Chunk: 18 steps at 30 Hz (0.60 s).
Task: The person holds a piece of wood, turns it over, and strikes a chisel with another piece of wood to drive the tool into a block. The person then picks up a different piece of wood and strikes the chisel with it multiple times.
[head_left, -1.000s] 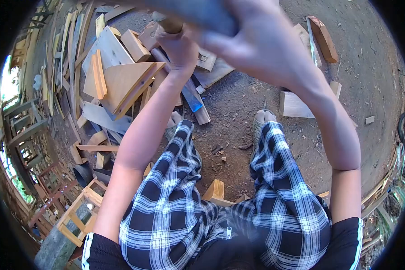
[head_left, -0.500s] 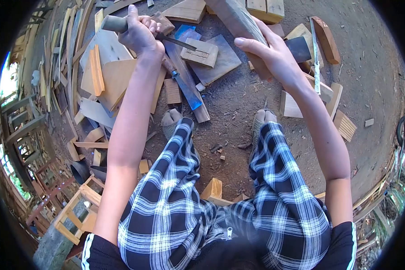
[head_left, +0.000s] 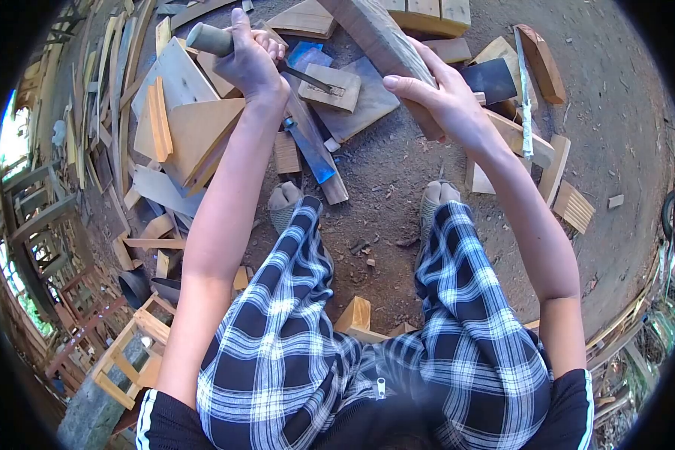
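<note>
My left hand (head_left: 251, 60) is wrapped round a chisel, its pale rounded handle (head_left: 210, 40) jutting out past the thumb. The chisel's thin dark blade (head_left: 306, 76) slants down to the right, its tip at a cut recess in a small wooden block (head_left: 343, 102). In my right hand (head_left: 446, 94) is a thick, long piece of wood (head_left: 379, 45), gripped near its lower end and raised right of the block; its top runs out of view. Under the small block lies a flat grey-brown board (head_left: 375, 109).
A second chisel with a blue-taped blade (head_left: 311, 150) rests on a narrow plank by my left foot. A saw-like strip (head_left: 525, 97), a dark block (head_left: 490, 81) and a reddish-brown wood piece (head_left: 541, 66) lie right. Plywood offcuts (head_left: 195, 131) and a small wooden frame (head_left: 131, 352) are left.
My left hand and its chisel have shifted slightly right. My right hand has moved a little left and down with the thick piece of wood. The small block looks nearly unmoved.
</note>
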Tool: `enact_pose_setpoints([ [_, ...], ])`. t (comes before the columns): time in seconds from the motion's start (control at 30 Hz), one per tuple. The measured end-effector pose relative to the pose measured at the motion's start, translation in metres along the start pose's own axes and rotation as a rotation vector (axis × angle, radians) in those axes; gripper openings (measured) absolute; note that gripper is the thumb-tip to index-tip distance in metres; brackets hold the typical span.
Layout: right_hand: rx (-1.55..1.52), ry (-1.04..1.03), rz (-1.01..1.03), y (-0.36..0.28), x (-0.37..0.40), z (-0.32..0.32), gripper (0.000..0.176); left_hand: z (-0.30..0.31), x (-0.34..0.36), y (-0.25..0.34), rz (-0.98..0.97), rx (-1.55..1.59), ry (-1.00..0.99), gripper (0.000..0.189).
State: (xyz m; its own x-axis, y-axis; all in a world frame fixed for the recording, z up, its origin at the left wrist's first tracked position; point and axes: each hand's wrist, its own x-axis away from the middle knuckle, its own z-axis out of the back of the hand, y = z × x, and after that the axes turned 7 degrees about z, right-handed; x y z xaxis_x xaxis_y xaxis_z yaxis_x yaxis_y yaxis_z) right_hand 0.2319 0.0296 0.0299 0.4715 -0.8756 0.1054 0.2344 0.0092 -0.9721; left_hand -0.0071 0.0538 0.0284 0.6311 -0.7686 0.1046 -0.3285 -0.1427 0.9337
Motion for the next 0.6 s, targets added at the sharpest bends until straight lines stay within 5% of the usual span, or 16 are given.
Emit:
enact_pose_setpoints([
  [0.27, 0.036, 0.027, 0.056, -0.012, -0.005, -0.001, 0.086, -0.006, 0.012, -0.009, -0.143, -0.085, -0.047, 0.032],
  [0.5, 0.075, -0.024, 0.386, -0.132, -0.019, 0.014, 0.087, -0.013, 0.035, -0.011, -0.176, -0.023, -0.150, 0.032],
  [0.6, -0.104, -0.286, 0.427, -0.158, -0.017, 0.019, 0.082, -0.002, 0.025, -0.036, -0.223, -0.053, -0.093, 0.030],
])
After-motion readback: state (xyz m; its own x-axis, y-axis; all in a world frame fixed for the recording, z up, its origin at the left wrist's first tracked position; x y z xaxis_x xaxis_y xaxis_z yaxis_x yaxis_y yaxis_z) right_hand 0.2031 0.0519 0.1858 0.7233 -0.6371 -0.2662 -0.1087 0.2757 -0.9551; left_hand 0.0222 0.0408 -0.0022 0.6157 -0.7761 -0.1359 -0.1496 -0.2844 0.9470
